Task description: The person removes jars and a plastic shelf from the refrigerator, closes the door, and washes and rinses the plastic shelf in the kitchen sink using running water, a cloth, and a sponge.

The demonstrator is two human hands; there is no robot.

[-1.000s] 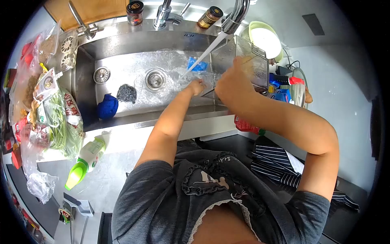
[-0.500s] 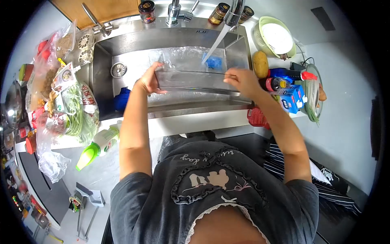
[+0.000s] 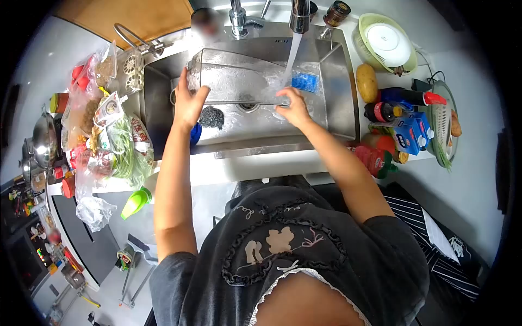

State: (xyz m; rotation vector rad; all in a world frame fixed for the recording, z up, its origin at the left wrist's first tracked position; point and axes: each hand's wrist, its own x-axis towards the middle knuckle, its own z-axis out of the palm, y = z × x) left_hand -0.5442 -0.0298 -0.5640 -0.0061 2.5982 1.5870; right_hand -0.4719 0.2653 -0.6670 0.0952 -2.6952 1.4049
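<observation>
Over the steel sink (image 3: pixel 341 122) I hold a clear, see-through plastic bin (image 3: pixel 231 81), wet and tilted. My left hand (image 3: pixel 187 107) grips its left end, thumb apart from the fingers. My right hand (image 3: pixel 295 110) pinches the near edge toward the right. Water (image 3: pixel 294 54) runs from the faucet (image 3: pixel 300 19) at the bin's right side. A blue scrubbing pad (image 3: pixel 305 82) lies on the sink floor beyond my right hand. Near my left wrist sits a dark scouring ball (image 3: pixel 211 117), with a blue item (image 3: pixel 195 134) partly hidden behind the wrist.
Bagged vegetables (image 3: pixel 122 144) crowd the left counter. At right stand a green basin (image 3: pixel 361 46) with a white bowl (image 3: pixel 389 43), a potato (image 3: pixel 366 83), a dark bottle (image 3: pixel 380 112) and blue cartons (image 3: pixel 406 136). A jar (image 3: pixel 337 13) stands behind the sink.
The bin has been turned, showing its inside, and its left end has risen toward the back. My right hand has shifted along the near edge. The drain and scouring ball have come into view.
</observation>
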